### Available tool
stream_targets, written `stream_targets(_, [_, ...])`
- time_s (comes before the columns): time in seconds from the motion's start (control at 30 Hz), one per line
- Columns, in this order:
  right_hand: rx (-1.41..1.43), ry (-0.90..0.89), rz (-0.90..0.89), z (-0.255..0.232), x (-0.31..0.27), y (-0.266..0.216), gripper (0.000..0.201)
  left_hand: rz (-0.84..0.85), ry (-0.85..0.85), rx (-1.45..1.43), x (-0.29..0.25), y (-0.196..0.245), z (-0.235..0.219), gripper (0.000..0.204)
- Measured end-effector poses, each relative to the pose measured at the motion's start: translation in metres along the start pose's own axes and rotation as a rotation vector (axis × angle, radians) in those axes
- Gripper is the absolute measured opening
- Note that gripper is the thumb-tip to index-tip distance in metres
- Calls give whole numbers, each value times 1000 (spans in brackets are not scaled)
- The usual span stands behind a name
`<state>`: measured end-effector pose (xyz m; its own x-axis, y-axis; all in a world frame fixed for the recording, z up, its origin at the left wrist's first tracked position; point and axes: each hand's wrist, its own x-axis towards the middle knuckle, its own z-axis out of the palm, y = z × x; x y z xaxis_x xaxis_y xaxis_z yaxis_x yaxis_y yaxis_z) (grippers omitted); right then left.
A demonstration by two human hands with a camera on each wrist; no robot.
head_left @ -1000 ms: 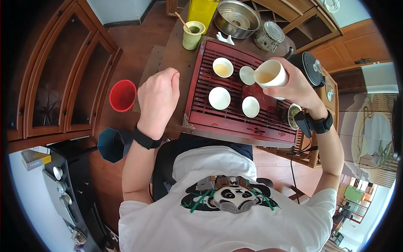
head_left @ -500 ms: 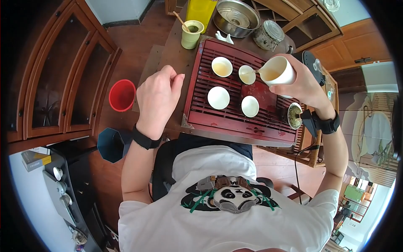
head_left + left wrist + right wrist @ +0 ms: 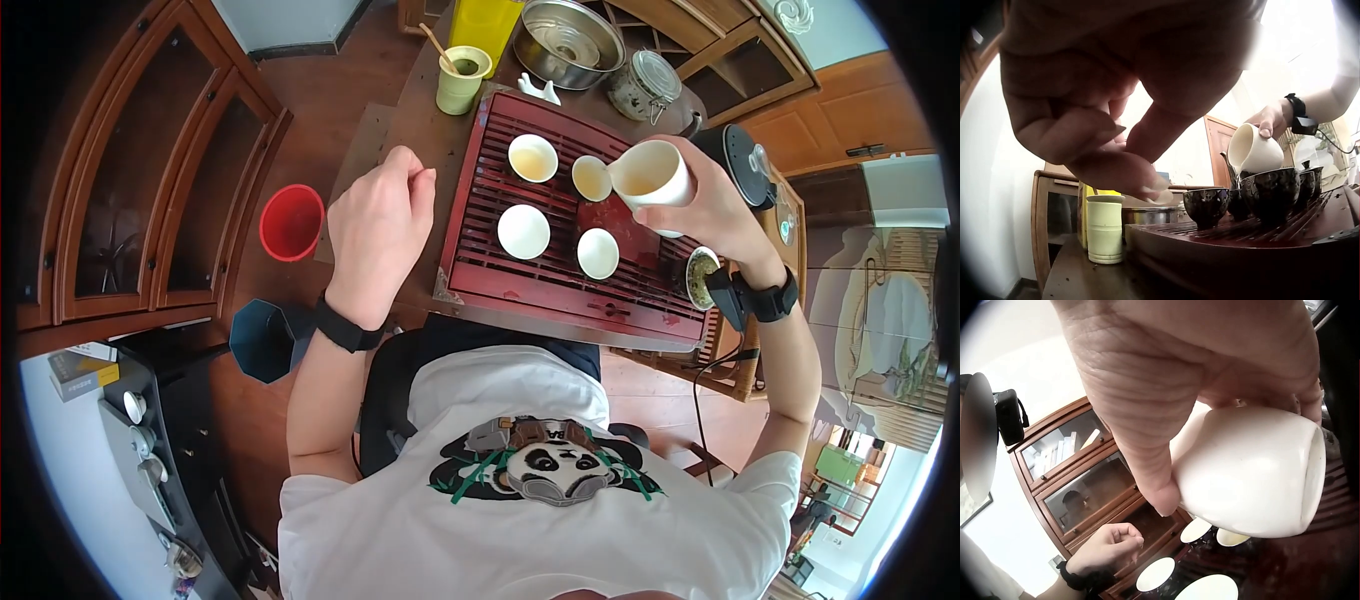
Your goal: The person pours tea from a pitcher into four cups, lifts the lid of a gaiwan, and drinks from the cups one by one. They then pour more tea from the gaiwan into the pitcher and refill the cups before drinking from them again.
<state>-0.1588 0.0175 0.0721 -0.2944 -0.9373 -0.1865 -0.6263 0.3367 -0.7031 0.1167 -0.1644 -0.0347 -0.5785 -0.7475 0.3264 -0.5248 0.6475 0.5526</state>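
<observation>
My right hand (image 3: pixel 718 200) grips a white tea pitcher (image 3: pixel 650 172), tilted left over the tea tray (image 3: pixel 570 290). Its spout is right at the rim of a small teacup (image 3: pixel 591 180) holding pale yellow tea. Tea also shows in the back-left teacup (image 3: pixel 532 160). Two teacups nearer the body, one at left (image 3: pixel 523 232) and one at right (image 3: pixel 598 254), look white inside. Dark patterned outsides of the cups (image 3: pixel 1269 195) show in the left wrist view. Left of the tray hovers my left hand (image 3: pixel 378 225), fingers loosely curled, holding nothing.
A bowl with wet tea leaves (image 3: pixel 702 278) sits at the tray's right edge. Behind the tray stand a pale green pot (image 3: pixel 460 92) with a wooden stick, a steel basin (image 3: pixel 567 45) and a clasped jar (image 3: pixel 643 88). A black kettle (image 3: pixel 740 165) is at right.
The pitcher shifted slightly right and tipped out a thin stream, then came back left. The back-middle cup, pale inside before, now shows yellow tea. My left hand barely moved.
</observation>
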Motion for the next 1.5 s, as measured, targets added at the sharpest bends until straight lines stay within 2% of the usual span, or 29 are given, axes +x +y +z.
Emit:
stream_targets(0.1, [44, 10, -26, 2, -1, -1, 74, -10, -31, -12, 0, -2, 1, 16])
stream_targets(0.27, [76, -22, -66, 7, -4, -13, 75, 100, 92, -67, -2, -8, 9, 14])
stream_targets(0.37, [95, -47, -114, 16, -4, -21, 74, 53, 7, -24, -2, -3, 3, 13])
stream_targets(0.47, [102, -107, -124, 24, -2, -27, 75, 26, 0, -41, -2, -3, 3, 14])
stream_targets(0.57, [32, -185, -93, 31, 0, -33, 79, 18, 15, -35, -2, -3, 4, 16])
stream_targets(0.7, [-62, -187, -104, 39, 1, -42, 81, 25, 17, -35, -2, -2, 5, 19])
stream_targets(0.77, [-94, -135, -223, 43, 2, -41, 77, 34, 9, -38, -2, -2, 4, 24])
stream_targets(1.1, [-191, -164, -237, 40, 4, -53, 82, 60, 9, -26, -1, 0, -3, 40])
stream_targets(1.17, [-205, -158, -233, 38, 2, -57, 82, 26, -37, -4, -1, 2, -6, 28])
stream_targets(1.27, [-185, -160, -206, 35, 2, -61, 81, 43, -10, -53, 0, 0, -5, 18])
stream_targets(1.37, [-202, -144, -222, 33, 0, -63, 80, 51, 71, -117, -1, 0, -2, 14])
stream_targets(1.5, [-194, -133, -214, 34, -1, -61, 80, 72, 67, -103, -1, -4, -1, 7])
